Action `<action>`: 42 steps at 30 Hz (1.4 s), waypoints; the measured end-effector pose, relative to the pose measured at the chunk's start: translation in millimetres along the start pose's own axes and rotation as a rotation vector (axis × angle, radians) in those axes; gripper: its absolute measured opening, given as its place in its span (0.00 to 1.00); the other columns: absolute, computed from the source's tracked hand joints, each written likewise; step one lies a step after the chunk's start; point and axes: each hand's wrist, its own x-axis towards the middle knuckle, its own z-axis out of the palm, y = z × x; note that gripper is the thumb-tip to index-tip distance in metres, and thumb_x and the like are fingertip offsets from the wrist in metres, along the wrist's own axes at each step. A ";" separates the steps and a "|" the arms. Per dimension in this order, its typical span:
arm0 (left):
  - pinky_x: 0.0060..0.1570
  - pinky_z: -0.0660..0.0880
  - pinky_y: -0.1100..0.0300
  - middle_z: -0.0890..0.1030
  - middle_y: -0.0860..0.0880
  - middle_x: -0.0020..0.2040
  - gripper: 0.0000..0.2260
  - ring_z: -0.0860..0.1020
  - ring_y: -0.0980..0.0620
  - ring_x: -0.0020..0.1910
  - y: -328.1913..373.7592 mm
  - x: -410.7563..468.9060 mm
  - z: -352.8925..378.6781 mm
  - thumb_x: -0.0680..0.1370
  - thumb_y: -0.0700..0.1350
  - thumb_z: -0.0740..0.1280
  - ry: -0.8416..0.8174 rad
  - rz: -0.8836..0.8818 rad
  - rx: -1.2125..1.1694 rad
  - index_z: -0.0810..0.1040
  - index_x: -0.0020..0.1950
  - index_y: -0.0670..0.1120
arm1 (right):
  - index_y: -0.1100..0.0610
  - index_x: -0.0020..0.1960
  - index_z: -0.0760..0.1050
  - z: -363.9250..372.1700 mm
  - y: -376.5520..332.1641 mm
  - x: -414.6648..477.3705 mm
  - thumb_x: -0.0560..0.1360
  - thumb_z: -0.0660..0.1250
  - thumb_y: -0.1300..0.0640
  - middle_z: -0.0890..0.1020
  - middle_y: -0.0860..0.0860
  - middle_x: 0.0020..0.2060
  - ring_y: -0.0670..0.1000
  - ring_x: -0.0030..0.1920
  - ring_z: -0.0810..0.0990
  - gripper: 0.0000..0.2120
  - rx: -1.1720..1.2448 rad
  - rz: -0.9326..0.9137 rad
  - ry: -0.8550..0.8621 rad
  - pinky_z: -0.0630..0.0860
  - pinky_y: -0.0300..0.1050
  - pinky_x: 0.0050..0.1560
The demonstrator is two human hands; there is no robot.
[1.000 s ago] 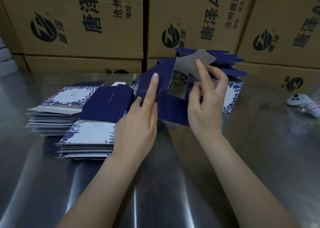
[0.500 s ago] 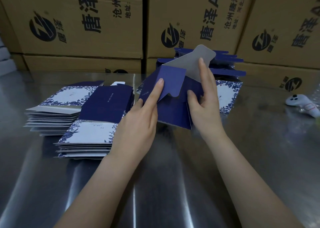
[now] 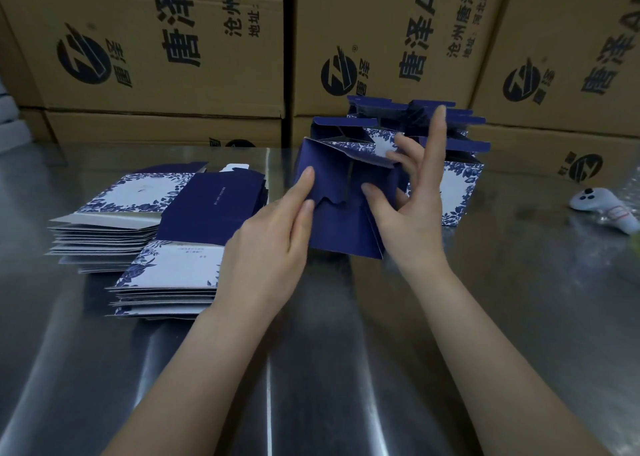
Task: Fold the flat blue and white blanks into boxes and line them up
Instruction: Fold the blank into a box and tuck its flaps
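Half-folded blue box (image 3: 341,234) held at the desk (image 3: 311,369).
Left grip (image 3: 273,237) presses a flap, fingers straight; right grip (image 3: 412,209) pinches the box (inside hidden).

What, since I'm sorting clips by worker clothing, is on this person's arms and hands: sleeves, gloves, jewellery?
Nothing worn shows. The left forearm and right forearm are bare down to the frame's lower edge, with no sleeve or cuff in view. The left hand and right hand are ungloved, and no ring, watch or bracelet is visible. The nails that show look short and unpainted.
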 end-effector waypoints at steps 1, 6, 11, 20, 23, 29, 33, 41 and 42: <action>0.37 0.69 0.52 0.76 0.53 0.38 0.21 0.75 0.49 0.40 -0.5 0.4 -0.3 0.81 0.55 0.54 0.035 0.000 0.016 0.66 0.75 0.63 | 0.40 0.77 0.45 0.4 -0.3 -1.0 0.73 0.69 0.63 0.71 0.49 0.67 0.45 0.67 0.71 0.45 0.008 0.010 0.007 0.73 0.59 0.63; 0.34 0.64 0.55 0.71 0.54 0.30 0.20 0.69 0.52 0.30 -3.4 0.5 -0.3 0.81 0.46 0.63 0.134 -0.010 0.022 0.72 0.72 0.59 | 0.46 0.77 0.56 1.2 -2.0 -3.3 0.73 0.70 0.64 0.75 0.47 0.63 0.44 0.66 0.72 0.39 0.034 0.023 0.006 0.73 0.57 0.63; 0.34 0.65 0.56 0.73 0.54 0.31 0.19 0.71 0.48 0.32 2.0 -0.2 -2.5 0.80 0.45 0.67 0.255 -0.005 0.086 0.75 0.71 0.58 | 0.55 0.64 0.76 5.4 -4.7 -2.7 0.75 0.66 0.69 0.75 0.51 0.61 0.47 0.64 0.73 0.20 0.043 -0.066 -0.007 0.73 0.57 0.62; 0.49 0.74 0.54 0.84 0.47 0.51 0.20 0.80 0.48 0.48 7.9 0.4 -4.6 0.80 0.47 0.68 0.348 -0.097 -0.082 0.74 0.72 0.50 | 0.60 0.61 0.78 3.4 -11.1 -5.3 0.77 0.55 0.62 0.73 0.56 0.63 0.51 0.65 0.71 0.18 0.113 -0.017 -0.093 0.69 0.52 0.67; 0.56 0.76 0.53 0.83 0.52 0.55 0.16 0.80 0.52 0.54 8.4 1.5 -4.6 0.80 0.45 0.67 0.356 -0.107 -0.168 0.78 0.69 0.46 | 0.57 0.62 0.76 3.0 -14.0 -5.9 0.78 0.56 0.50 0.72 0.55 0.64 0.49 0.67 0.70 0.19 0.084 -0.032 -0.139 0.67 0.46 0.68; 0.61 0.75 0.54 0.81 0.55 0.58 0.15 0.78 0.56 0.58 8.1 2.8 -4.2 0.81 0.45 0.67 0.371 -0.095 -0.215 0.78 0.68 0.46 | 0.54 0.65 0.72 4.6 -16.0 -7.6 0.72 0.68 0.46 0.70 0.46 0.66 0.49 0.71 0.66 0.24 0.016 -0.040 -0.220 0.69 0.58 0.67; 0.62 0.75 0.58 0.82 0.54 0.61 0.15 0.78 0.60 0.61 7.5 3.0 -3.8 0.81 0.46 0.67 0.368 -0.117 -0.268 0.78 0.68 0.48 | 0.54 0.69 0.68 5.6 -15.2 -7.1 0.71 0.72 0.48 0.69 0.44 0.65 0.49 0.70 0.66 0.30 -0.023 -0.067 -0.231 0.69 0.58 0.66; 0.51 0.72 0.75 0.80 0.68 0.50 0.11 0.78 0.70 0.54 9.3 1.1 2.8 0.80 0.45 0.68 0.344 -0.182 -0.420 0.78 0.62 0.53 | 0.52 0.78 0.54 4.3 -11.7 -5.0 0.71 0.75 0.51 0.59 0.46 0.71 0.40 0.73 0.57 0.43 -0.090 0.035 -0.200 0.64 0.50 0.72; 0.51 0.72 0.76 0.79 0.68 0.50 0.11 0.77 0.71 0.54 9.6 0.8 2.9 0.80 0.45 0.68 0.343 -0.184 -0.422 0.78 0.62 0.53 | 0.51 0.78 0.54 4.2 -11.7 -4.5 0.71 0.75 0.50 0.58 0.46 0.72 0.39 0.73 0.57 0.44 -0.096 0.054 -0.201 0.62 0.48 0.73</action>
